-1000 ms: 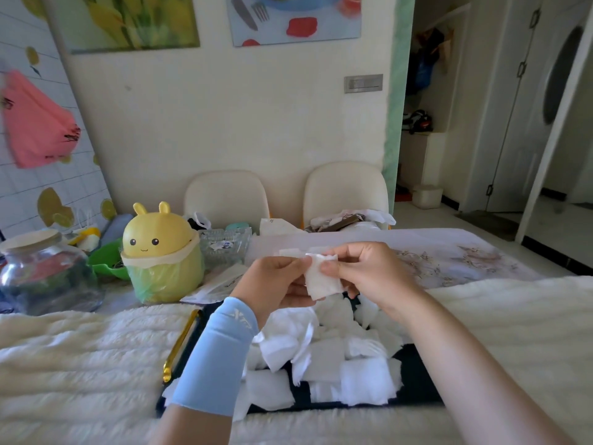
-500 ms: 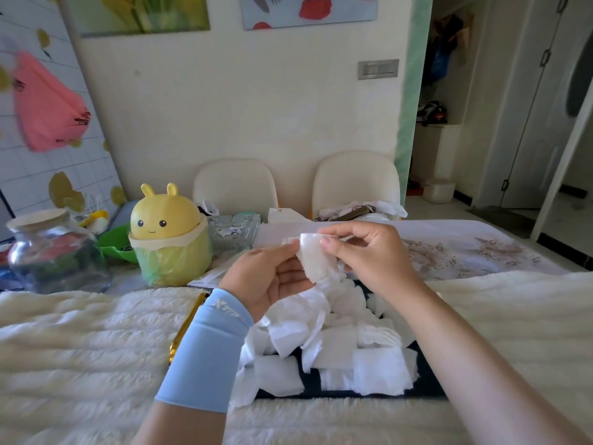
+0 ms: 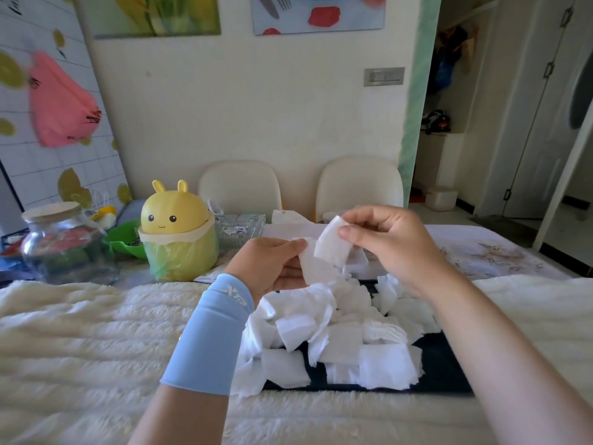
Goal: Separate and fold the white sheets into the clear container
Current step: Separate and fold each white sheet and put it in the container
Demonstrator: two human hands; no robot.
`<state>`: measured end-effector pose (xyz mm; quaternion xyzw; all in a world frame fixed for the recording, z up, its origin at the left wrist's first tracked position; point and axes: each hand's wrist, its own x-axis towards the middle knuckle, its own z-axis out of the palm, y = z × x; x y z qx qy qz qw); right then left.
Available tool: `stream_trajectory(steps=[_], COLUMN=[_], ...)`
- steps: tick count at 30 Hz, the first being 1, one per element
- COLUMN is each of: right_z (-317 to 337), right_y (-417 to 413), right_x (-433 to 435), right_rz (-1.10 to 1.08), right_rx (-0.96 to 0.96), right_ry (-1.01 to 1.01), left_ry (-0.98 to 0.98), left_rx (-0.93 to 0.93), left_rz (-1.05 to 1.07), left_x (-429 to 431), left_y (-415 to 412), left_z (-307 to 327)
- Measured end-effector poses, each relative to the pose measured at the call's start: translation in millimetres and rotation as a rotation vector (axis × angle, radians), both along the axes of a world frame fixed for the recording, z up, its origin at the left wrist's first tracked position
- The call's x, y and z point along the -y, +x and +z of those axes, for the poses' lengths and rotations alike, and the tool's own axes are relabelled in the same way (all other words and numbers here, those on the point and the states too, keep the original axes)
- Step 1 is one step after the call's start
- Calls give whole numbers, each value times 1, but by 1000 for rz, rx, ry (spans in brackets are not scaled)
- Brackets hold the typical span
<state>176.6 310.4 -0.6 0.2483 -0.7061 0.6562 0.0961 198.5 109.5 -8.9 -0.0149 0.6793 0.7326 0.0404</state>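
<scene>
Both hands hold one small white sheet (image 3: pixel 327 252) in the air above a dark tray (image 3: pixel 446 364). My left hand (image 3: pixel 269 264), with a light blue sleeve on its wrist, pinches the sheet's lower left part. My right hand (image 3: pixel 388 239) pinches its upper right part, and the two layers are pulled apart between them. Several loose white sheets (image 3: pixel 330 335) lie heaped on the tray below. A clear glass container (image 3: pixel 240 228) stands behind the hands, beside the yellow bin.
A yellow bunny-shaped bin (image 3: pixel 178 232) with a green bag stands at the left. Further left are a green bowl (image 3: pixel 123 239) and a glass jar (image 3: pixel 61 245) with a lid. A fluffy white cover (image 3: pixel 80 342) lies over the near table. Two cream chairs (image 3: pixel 240 184) stand at the wall.
My right hand has moved up and to the right, pulling one layer of the sheet away from the part in my left hand. The view has shifted slightly.
</scene>
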Motion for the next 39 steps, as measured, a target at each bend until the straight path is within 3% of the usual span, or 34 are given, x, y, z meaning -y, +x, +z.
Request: stream_trajectory(steps=[5, 14, 18, 21, 24, 28, 30, 35, 39], right_z=[4, -5, -8, -6, -7, -17, -25, -19, 1], right_y=[5, -2, -4, -4, -2, 9, 10, 6, 2], right_x=[-1, 6, 6, 3, -1, 12, 21, 13, -15], right_rz=[71, -102, -60, -98, -142, 17, 39, 65, -21], right_rx=[46, -7, 58, 84, 70, 120, 118, 153, 185], right_ry=[291, 411, 428, 454, 768, 1307, 1422, 1287, 1008], left_ry=[-120, -114, -269, -321, -349, -301, -250, -146, -119], left_rx=[-27, -32, -96, -114, -154, -170, -143, -88, -94], left_rz=[-84, -164, -223, -142, 19, 155, 184, 235, 255], left_x=[-2, -6, -3, -2, 2, 7, 7, 6, 4], left_y=[2, 3, 5, 2, -2, -5, -6, -9, -9], left_z=[1, 3, 1, 0, 0, -2, -2, -2, -5])
